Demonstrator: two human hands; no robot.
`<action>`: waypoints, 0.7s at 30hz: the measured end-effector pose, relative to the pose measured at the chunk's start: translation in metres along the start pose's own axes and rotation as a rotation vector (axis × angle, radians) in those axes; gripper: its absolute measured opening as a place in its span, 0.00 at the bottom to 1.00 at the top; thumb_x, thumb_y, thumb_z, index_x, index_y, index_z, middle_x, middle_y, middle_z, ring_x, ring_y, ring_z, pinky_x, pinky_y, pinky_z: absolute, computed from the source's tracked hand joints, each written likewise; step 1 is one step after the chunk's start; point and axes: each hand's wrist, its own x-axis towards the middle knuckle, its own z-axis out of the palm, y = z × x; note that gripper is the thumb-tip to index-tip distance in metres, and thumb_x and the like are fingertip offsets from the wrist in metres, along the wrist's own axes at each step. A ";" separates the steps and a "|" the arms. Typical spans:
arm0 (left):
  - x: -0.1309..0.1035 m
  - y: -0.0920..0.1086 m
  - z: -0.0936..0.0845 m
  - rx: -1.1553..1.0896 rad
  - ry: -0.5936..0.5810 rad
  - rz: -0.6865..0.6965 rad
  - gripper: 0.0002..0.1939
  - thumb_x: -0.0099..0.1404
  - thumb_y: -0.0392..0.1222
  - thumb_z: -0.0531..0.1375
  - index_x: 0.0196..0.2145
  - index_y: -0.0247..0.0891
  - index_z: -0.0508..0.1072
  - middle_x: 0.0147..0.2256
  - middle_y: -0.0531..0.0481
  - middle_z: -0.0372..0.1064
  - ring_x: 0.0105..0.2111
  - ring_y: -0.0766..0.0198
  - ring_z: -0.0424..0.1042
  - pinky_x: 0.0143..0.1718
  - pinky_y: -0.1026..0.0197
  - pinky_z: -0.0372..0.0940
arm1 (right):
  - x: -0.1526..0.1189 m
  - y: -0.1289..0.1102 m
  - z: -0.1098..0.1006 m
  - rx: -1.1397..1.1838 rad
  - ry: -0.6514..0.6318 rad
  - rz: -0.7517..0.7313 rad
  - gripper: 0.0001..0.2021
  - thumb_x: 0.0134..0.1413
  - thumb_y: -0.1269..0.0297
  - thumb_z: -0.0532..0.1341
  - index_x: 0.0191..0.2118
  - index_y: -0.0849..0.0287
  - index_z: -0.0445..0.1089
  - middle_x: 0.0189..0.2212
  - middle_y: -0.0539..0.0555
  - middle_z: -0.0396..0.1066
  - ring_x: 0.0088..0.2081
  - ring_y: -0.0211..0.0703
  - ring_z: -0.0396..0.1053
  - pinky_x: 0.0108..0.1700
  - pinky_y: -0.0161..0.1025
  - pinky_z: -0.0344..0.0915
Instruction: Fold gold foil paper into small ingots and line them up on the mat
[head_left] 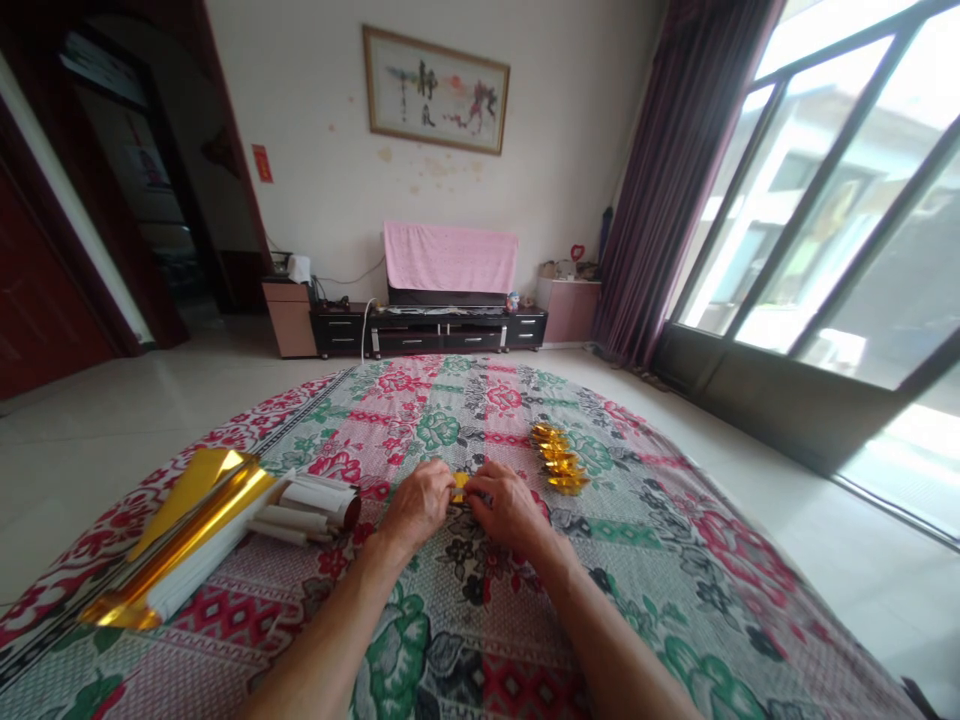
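Observation:
Near the middle of the cloth-covered surface, a small piece of gold foil paper [460, 484] is pinched between my two hands. My left hand [424, 500] has its fingers closed on the left end of it. The right end is in the curled fingers of my right hand [504, 503]. Both hands rest low over the patterned cloth, and my fingers hide much of the paper. To the right of them stands a row of folded gold foil pieces [559, 460], set close together.
At the left lie gold foil sheets [195, 520], partly rolled, beside several white paper rolls [307, 508]. A floral cloth [637, 600] covers the round surface. Beyond it, a low black cabinet [442, 330] stands against the wall, and a large window [832, 230] is on the right.

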 end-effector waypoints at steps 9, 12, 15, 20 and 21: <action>-0.002 -0.005 -0.006 -0.079 -0.014 0.014 0.11 0.55 0.28 0.52 0.27 0.38 0.71 0.30 0.50 0.67 0.35 0.64 0.66 0.40 0.62 0.62 | -0.003 -0.003 0.003 -0.001 0.016 0.070 0.05 0.53 0.71 0.57 0.33 0.59 0.70 0.32 0.52 0.67 0.35 0.37 0.65 0.40 0.33 0.57; -0.003 -0.010 -0.006 -0.121 -0.028 0.048 0.13 0.52 0.26 0.52 0.26 0.39 0.74 0.32 0.50 0.69 0.36 0.64 0.67 0.42 0.62 0.62 | -0.004 -0.004 0.000 0.007 0.003 0.042 0.06 0.54 0.71 0.56 0.32 0.59 0.70 0.31 0.52 0.67 0.35 0.37 0.64 0.39 0.33 0.57; -0.003 -0.013 -0.006 -0.151 -0.020 0.041 0.14 0.52 0.26 0.53 0.27 0.40 0.76 0.33 0.51 0.70 0.37 0.65 0.68 0.43 0.62 0.63 | -0.006 -0.004 0.000 0.021 0.011 -0.005 0.08 0.54 0.70 0.56 0.33 0.58 0.72 0.33 0.52 0.67 0.37 0.37 0.64 0.41 0.33 0.57; -0.004 -0.012 -0.014 -0.217 -0.058 0.054 0.14 0.55 0.29 0.54 0.29 0.42 0.76 0.35 0.52 0.71 0.38 0.67 0.68 0.43 0.64 0.63 | -0.009 -0.002 0.002 0.052 0.035 -0.027 0.09 0.54 0.69 0.56 0.36 0.55 0.74 0.36 0.53 0.68 0.39 0.37 0.64 0.43 0.35 0.57; -0.004 -0.011 -0.017 -0.224 -0.069 0.047 0.13 0.55 0.29 0.54 0.29 0.41 0.77 0.35 0.52 0.71 0.38 0.67 0.69 0.43 0.64 0.63 | -0.009 -0.001 0.002 0.061 0.033 -0.023 0.09 0.54 0.69 0.57 0.36 0.55 0.74 0.36 0.52 0.68 0.39 0.37 0.64 0.43 0.35 0.58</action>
